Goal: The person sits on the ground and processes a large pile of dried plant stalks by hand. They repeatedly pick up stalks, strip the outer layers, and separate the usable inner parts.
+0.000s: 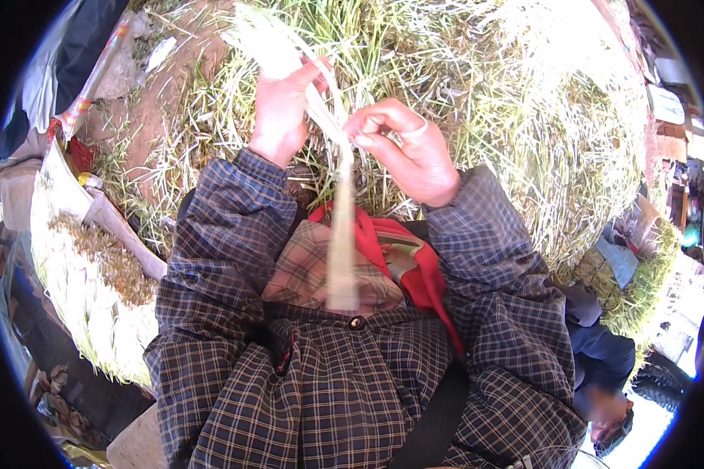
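My left hand [284,108] grips a bundle of pale plant stalks [264,41], whose upper end is washed out by glare. The bundle narrows down to the right, and its lower end [343,246] hangs blurred in front of my lap. Beside the narrow part is my right hand [408,146], thumb and forefinger pinched together at a stalk along the bundle's edge. A white band circles one of its fingers. Exactly what lies between those fingertips is too small to tell.
Loose green and straw-coloured stalks [534,146] cover the ground ahead. Tied-looking bundles [111,328] with brown tips lie at the left. A red strap or bag [425,281] rests on my lap. Another person [607,375] is at the lower right.
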Available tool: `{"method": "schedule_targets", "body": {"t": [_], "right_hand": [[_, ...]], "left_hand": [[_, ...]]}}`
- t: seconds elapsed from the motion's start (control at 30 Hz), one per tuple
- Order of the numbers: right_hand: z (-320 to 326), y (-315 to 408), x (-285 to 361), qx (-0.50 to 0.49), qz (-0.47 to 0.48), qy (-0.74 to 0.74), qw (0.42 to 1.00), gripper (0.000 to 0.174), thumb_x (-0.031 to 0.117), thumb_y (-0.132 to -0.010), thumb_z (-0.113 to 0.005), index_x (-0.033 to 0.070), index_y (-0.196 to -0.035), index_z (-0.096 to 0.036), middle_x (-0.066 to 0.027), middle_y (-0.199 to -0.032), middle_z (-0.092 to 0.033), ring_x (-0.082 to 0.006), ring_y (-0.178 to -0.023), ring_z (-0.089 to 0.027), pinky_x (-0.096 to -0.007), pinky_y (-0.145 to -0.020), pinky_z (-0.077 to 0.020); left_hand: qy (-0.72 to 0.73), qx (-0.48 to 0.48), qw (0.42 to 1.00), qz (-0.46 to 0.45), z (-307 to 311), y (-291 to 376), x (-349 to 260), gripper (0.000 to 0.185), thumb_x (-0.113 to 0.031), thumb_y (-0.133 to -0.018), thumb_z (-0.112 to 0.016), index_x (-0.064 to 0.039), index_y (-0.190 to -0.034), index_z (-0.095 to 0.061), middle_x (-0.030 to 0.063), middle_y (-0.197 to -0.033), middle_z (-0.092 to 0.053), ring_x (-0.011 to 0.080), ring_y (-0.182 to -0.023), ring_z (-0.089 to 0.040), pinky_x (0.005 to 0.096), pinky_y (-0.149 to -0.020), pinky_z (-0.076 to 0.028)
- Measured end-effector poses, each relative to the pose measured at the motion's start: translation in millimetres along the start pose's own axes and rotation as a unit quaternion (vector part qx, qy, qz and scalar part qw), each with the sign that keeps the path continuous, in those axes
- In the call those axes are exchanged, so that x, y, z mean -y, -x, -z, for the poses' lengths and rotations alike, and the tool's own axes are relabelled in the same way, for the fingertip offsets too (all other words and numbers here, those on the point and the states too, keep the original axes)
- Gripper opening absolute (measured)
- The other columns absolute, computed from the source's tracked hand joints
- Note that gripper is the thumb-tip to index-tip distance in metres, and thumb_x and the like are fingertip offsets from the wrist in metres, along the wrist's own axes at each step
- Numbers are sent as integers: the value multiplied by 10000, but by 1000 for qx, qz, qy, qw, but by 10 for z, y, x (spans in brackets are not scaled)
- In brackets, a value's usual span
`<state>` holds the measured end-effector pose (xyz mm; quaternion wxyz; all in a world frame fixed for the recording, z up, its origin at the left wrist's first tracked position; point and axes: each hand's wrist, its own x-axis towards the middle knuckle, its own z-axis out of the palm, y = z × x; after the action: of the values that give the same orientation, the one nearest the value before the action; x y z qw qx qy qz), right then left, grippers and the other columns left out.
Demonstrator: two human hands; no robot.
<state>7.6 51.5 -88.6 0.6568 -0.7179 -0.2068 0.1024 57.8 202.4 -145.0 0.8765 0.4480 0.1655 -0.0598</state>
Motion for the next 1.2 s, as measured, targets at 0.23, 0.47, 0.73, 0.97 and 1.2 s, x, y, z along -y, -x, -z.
{"method": "schedule_targets", "body": {"t": [0.23, 0.47, 0.73, 0.97, 1.2], "right_hand": [[788, 410, 451, -8, 52, -407, 912, 151, 110, -816, -477, 42, -950, -491, -72, -622, -503, -112, -509, -507, -229, -393, -424], [1687, 657, 1329, 59, 295, -441, 845, 67, 89, -793, -499, 86, -748, -549, -5, -665, -578, -84, -586, -545, -238, -592, -471], [752, 142, -52, -86, -36, 147, 985, 268, 61, -763, -560, 92, -1028, -533, -74, -958, -561, -140, -791, -542, -254, -661, -476], [213, -106, -251, -13, -116, 111, 987, 234, 241, -842, -488, 51, -952, -568, -49, -782, -577, -131, -701, -531, -261, -641, -427], [106, -125, -472, -37, -137, 91, 986, 197, 214, -829, -504, 34, -874, -572, -58, -696, -559, -124, -625, -517, -253, -604, -413]], "left_hand": [[80, -138, 987, -25, 312, -274, -298, 181, -59, -804, -512, -18, -980, -497, 72, -929, -548, 149, -844, -519, 284, -770, -440], [149, -177, 972, -29, 468, -380, -365, 190, -32, -823, -475, 69, -984, -471, 121, -900, -522, 177, -822, -532, 255, -705, -473], [101, -18, 995, -16, 171, -145, -172, 168, -23, -808, -491, 32, -967, -485, 121, -901, -553, 183, -823, -556, 248, -693, -479], [34, 116, 992, 33, 7, 32, -47, 177, -37, -790, -522, -26, -966, -500, 92, -916, -565, 214, -924, -550, 308, -773, -457], [-46, 163, 986, 4, 26, 66, 4, 210, -51, -764, -580, -13, -964, -529, 90, -882, -592, 168, -861, -569, 289, -769, -458]]}}
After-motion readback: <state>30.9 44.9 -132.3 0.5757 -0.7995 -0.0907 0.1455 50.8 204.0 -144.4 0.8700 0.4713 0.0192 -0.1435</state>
